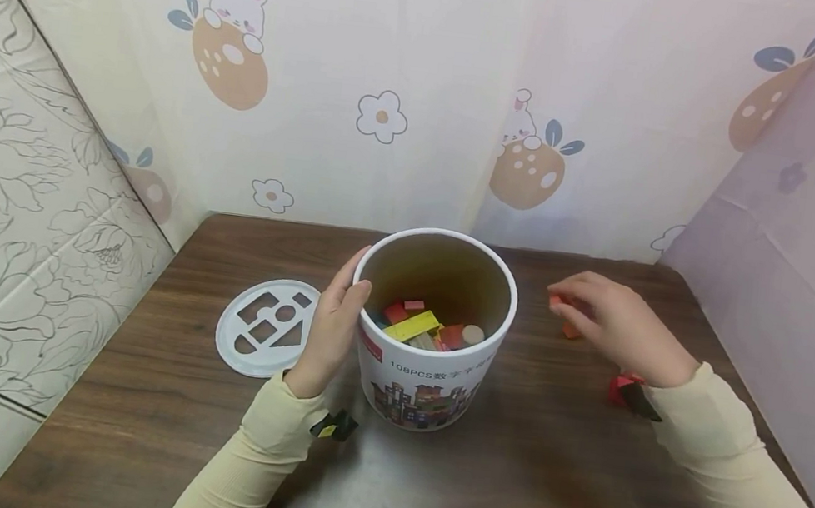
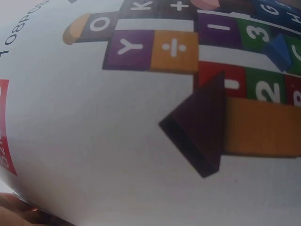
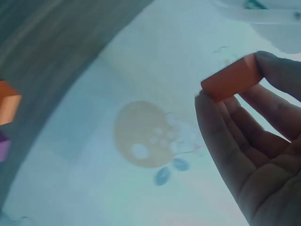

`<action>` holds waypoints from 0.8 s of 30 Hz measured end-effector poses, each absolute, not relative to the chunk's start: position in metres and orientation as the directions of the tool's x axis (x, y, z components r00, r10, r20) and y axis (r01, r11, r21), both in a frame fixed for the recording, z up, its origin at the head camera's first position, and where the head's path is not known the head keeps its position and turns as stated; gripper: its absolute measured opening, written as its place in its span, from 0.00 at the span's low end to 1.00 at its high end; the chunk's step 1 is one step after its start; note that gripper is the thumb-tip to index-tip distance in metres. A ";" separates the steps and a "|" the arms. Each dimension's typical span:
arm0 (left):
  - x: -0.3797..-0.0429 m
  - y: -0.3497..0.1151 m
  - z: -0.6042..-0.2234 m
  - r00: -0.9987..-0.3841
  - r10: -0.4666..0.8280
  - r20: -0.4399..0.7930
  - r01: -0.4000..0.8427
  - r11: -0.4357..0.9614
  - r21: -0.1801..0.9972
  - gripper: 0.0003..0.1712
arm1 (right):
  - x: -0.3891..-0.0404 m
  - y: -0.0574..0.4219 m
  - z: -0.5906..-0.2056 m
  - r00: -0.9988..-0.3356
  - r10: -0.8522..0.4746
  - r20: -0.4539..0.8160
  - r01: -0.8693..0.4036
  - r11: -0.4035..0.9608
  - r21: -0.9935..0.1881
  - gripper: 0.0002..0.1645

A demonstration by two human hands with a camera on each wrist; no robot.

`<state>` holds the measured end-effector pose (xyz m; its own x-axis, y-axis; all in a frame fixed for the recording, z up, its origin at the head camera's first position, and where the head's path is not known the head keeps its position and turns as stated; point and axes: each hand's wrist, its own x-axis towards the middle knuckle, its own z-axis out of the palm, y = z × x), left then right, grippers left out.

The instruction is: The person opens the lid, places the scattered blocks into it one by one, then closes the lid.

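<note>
A white printed bucket (image 1: 394, 374) stands upright on the table, with several coloured blocks inside, among them a long yellow block (image 1: 412, 326). My left hand (image 1: 331, 325) grips the bucket at its left side, thumb by the rim; in the left wrist view the bucket's printed wall (image 2: 94, 141) fills most of the picture. To the right of the bucket, my right hand (image 1: 607, 323) pinches a small orange-red block (image 3: 233, 77) between thumb and fingertips, above the table. Another orange block (image 1: 570, 331) lies just beneath that hand, partly hidden.
A white lid (image 1: 226, 334) with shaped cut-outs lies left of the bucket. The right wrist view shows an orange block (image 3: 8, 103) and a purple block (image 3: 3, 147) at its left edge. Patterned cloth (image 1: 430, 55) hangs behind the dark wooden table (image 1: 487, 481).
</note>
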<state>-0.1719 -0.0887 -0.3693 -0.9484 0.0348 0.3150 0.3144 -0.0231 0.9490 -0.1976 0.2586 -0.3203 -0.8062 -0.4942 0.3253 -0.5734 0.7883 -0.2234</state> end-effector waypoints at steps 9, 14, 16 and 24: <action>-0.172 -0.089 -0.370 -0.952 0.034 0.304 0.304 -0.019 0.953 0.27 | -0.197 0.225 -0.283 -0.686 -0.564 0.459 -0.697 0.690 -0.195 0.19; -0.172 -0.089 -0.370 -0.952 0.037 0.304 0.303 -0.021 0.953 0.27 | -0.200 0.202 -0.270 -0.637 -0.611 0.470 -0.752 0.628 -0.202 0.18; -0.172 -0.089 -0.370 -0.952 0.038 0.303 0.302 -0.022 0.953 0.27 | -0.201 0.192 -0.267 -0.605 -0.640 0.474 -0.779 0.599 -0.185 0.18; -0.172 -0.089 -0.370 -0.956 0.036 0.293 0.292 -0.020 0.956 0.27 | -0.205 0.156 -0.267 -0.544 -0.746 0.385 -0.836 0.522 -0.169 0.12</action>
<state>-0.1719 -0.0893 -0.3698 -0.9556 0.0358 0.2926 0.2920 -0.0204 0.9562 -0.2046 0.1558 -0.2673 -0.5435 -0.7457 0.3854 -0.8360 0.5221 -0.1688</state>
